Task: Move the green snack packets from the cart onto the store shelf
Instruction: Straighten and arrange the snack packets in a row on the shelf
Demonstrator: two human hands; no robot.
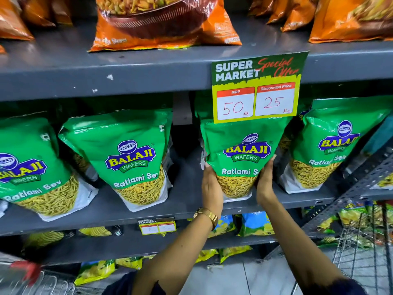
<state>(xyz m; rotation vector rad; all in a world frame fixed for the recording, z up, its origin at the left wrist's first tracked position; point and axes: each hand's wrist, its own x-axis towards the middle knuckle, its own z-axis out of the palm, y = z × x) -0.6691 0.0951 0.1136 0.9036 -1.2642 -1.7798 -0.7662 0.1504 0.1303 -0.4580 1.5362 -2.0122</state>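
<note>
On grey store shelf (187, 201): both hands, left (211, 186), right (264, 180), clasp green packet (242, 150).

Four green snack packets (240, 150) stand across the middle shelf (187, 201), spread from the left edge to the right of the frame. Two hands (211, 188) are in view at centre. Two price cards show: one large (256, 88), one small (157, 226) below.

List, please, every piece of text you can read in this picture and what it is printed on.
"SUPER MARKET", "Special Offer", "MRP 50", "Discounted Price 25": offer card on shelf edge.
"BALAJI WAFERS", "Ratlami Sev": green packets, including the held packet.
Small lower price tag: prices unreadable.
Orange bags: print blurred.
</note>
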